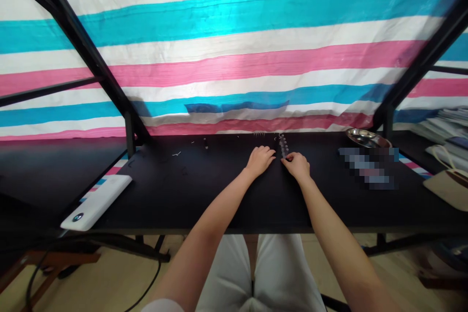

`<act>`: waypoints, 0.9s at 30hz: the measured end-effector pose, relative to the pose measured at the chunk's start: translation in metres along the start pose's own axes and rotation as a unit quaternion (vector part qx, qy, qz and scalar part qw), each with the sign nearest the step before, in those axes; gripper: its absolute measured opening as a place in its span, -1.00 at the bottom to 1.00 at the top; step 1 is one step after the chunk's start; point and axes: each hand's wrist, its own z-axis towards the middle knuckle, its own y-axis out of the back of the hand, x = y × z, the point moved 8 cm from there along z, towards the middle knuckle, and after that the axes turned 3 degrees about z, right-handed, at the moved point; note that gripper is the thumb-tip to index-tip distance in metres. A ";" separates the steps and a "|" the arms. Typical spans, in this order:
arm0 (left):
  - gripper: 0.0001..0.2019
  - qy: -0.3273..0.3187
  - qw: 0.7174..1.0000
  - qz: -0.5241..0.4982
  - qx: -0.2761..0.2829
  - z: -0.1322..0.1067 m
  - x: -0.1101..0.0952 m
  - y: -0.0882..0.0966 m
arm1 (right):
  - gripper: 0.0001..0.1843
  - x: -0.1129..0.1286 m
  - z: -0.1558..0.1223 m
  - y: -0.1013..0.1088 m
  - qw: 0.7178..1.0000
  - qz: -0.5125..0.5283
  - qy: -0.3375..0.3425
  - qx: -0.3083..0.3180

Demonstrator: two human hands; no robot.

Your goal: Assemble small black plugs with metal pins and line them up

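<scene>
A translucent, knobbly strip (283, 145) lies near the far edge of the black table, running away from me. Its near end is between the thumb and fingers of my right hand (298, 165), which is closed in a pinch. My left hand (260, 160) rests palm down just left of the strip, its fingers stretched out toward it and apparently holding nothing. A thin dark thing (277, 144) lies between my left fingertips and the strip; its kind is too small to make out. Tiny pale curled bits (281, 135) sit at the strip's far end.
A white box with a round display (98, 204) lies at the left edge. White scraps (176, 154) and a small dark piece (205, 144) lie further back. To the right are a shiny metal dish (369, 138), a blurred-out patch and a beige pouch (448, 189). Black frame bars slant up both sides.
</scene>
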 end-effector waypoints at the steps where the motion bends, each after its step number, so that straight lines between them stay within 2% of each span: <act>1: -0.77 0.005 1.000 -0.011 -0.008 0.000 0.001 0.001 | -0.76 0.000 0.000 0.000 1.000 -0.001 0.001 -0.001; 7: -0.88 0.040 0.990 -0.127 -0.054 -0.015 0.019 0.019 | -0.76 0.000 0.001 -0.001 1.000 -0.003 0.001 -0.004; 10: -0.90 0.076 0.976 -0.182 -0.097 -0.030 0.040 0.037 | -0.76 0.000 0.001 -0.003 1.000 -0.008 0.001 -0.006; 13: -0.91 0.149 0.952 -0.234 -0.129 -0.047 0.067 0.051 | -0.76 0.000 0.002 -0.004 1.000 -0.013 0.002 -0.005; 16: -0.87 0.247 0.907 -0.309 -0.147 -0.067 0.095 0.054 | -0.79 -0.001 0.002 -0.005 1.000 -0.010 -0.003 0.002; 19: -0.83 0.327 0.838 -0.391 -0.193 -0.087 0.118 0.053 | -0.81 -0.001 0.001 -0.007 1.000 0.001 0.000 0.008; 21: -0.80 0.353 0.794 -0.436 -0.233 -0.096 0.127 0.054 | -0.83 0.003 -0.001 -0.008 1.000 0.010 0.018 0.009; 24: -0.75 0.373 0.745 -0.482 -0.269 -0.101 0.133 0.057 | -0.86 0.019 -0.007 -0.014 0.996 0.035 0.085 0.015; 27: -0.70 0.383 0.726 -0.506 -0.264 -0.101 0.130 0.058 | -0.89 0.041 -0.016 -0.020 0.981 0.083 0.174 0.030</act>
